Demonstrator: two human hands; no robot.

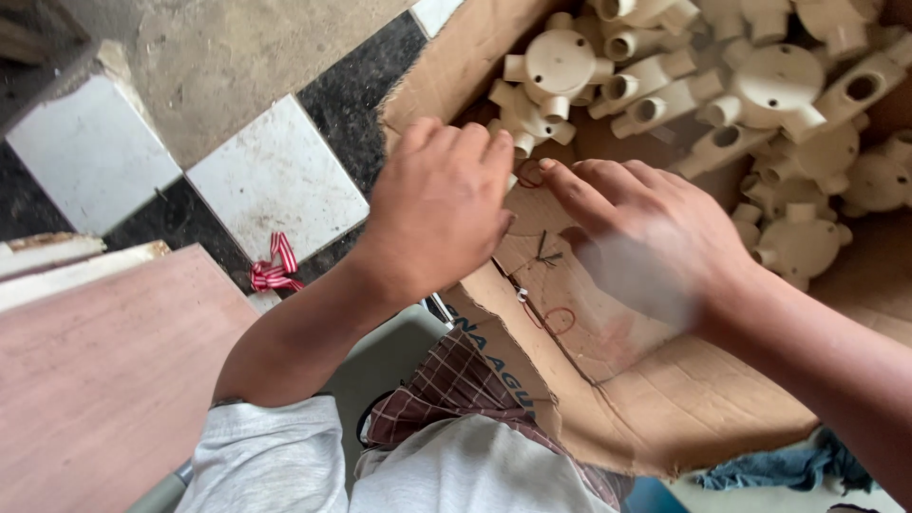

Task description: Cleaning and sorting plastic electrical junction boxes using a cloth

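STEP: sorting through loose bits on cardboard box flap (665, 399) | left hand (442, 204) curled knuckles-up, grip contents hidden, cannot tell | right hand (646, 237) flat, fingers spread, blurred | cream conduit junction boxes (760, 85) heaped just beyond fingertips | NEXT: likely needs forward reach into heap

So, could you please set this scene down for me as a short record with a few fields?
Setting: checkered floor of black and white tiles, seen from above
Container: torn cardboard box
Contents: cream plastic conduit junction boxes, piled at the far end
Left hand: palm down over the box edge, fingers curled; what it grips is hidden
Right hand: blurred, fingers pointing toward the left hand
Small items: red rubber band on the cardboard
Nearby: red-and-white striped ribbon on the floor; reddish board
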